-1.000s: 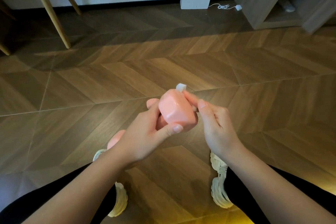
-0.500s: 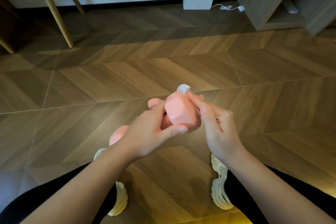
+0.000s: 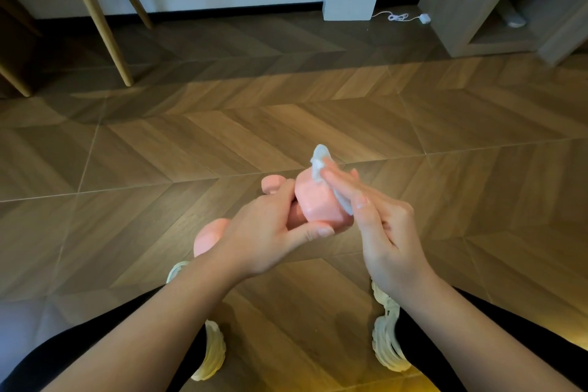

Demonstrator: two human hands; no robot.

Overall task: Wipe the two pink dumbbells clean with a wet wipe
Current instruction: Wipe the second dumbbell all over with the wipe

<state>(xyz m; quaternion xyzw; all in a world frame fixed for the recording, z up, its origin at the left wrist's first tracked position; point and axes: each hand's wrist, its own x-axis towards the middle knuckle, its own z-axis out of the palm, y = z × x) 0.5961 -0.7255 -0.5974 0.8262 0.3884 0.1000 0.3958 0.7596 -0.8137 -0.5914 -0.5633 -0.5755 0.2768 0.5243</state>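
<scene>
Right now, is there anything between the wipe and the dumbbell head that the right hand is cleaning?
Nothing visible. The right hand presses the wipe flat against the dumbbell head; the left hand grips the handle below, clear of that face.

Pink dumbbell (image 3: 318, 204) tilted, white wet wipe (image 3: 319, 162) against its head.

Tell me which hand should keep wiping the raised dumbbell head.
Right. The right hand already presses the wet wipe against the pink dumbbell head, while the left hand is wrapped around its handle, steadying it.
</scene>
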